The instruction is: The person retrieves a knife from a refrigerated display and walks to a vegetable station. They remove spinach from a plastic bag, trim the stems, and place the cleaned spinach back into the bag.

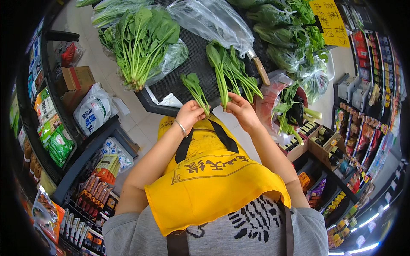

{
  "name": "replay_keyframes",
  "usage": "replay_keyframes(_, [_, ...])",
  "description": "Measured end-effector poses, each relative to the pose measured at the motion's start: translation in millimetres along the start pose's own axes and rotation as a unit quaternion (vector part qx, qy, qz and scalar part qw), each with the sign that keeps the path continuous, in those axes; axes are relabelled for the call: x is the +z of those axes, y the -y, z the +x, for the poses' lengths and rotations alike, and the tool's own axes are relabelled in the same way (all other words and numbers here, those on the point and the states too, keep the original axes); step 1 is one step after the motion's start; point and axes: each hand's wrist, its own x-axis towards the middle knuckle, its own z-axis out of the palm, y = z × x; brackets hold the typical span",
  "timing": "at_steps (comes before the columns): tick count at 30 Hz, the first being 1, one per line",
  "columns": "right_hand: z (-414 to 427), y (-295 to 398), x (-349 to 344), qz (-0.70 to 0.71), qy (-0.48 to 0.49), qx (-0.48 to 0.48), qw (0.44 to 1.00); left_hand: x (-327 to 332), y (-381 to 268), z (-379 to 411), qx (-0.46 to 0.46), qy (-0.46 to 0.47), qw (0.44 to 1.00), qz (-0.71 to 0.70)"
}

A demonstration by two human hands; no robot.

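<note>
My left hand (192, 112) is closed round the stem ends of a small leafy green plant (195, 89), its leaves pointing away from me. The fingers of my right hand (237, 107) pinch the lower stems of another leafy green bunch (219, 75). Loose leafy greens (238, 73) lie just beyond on the black mesh-topped stand (195, 48). A knife with a wooden handle (261, 71) rests to their right, its blade partly under clear plastic bags (213, 24). A large bunch of leafy greens (145, 48) lies on the left, stem ends towards me.
Bagged greens (282, 35) and a yellow handwritten sign (330, 22) are at the upper right. A plastic-lined container (272, 96) holds trimmed leaves and stalks beside my right hand. Shelves of packaged goods (362, 128) stand on the right. A cardboard box (77, 83) and a white bag (94, 108) are on the left.
</note>
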Motion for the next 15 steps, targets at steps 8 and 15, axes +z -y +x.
replay_keyframes(8, [-6.9,-0.2,21.3,-0.352,-0.019,-0.163,0.922,30.4,-5.5,6.1,0.035,0.037,0.998,-0.033])
replay_keyframes(15, [-8.9,-7.6,19.8,-0.339,-0.029,-0.161,0.926,25.5,-3.6,10.2,0.000,0.058,0.994,-0.091])
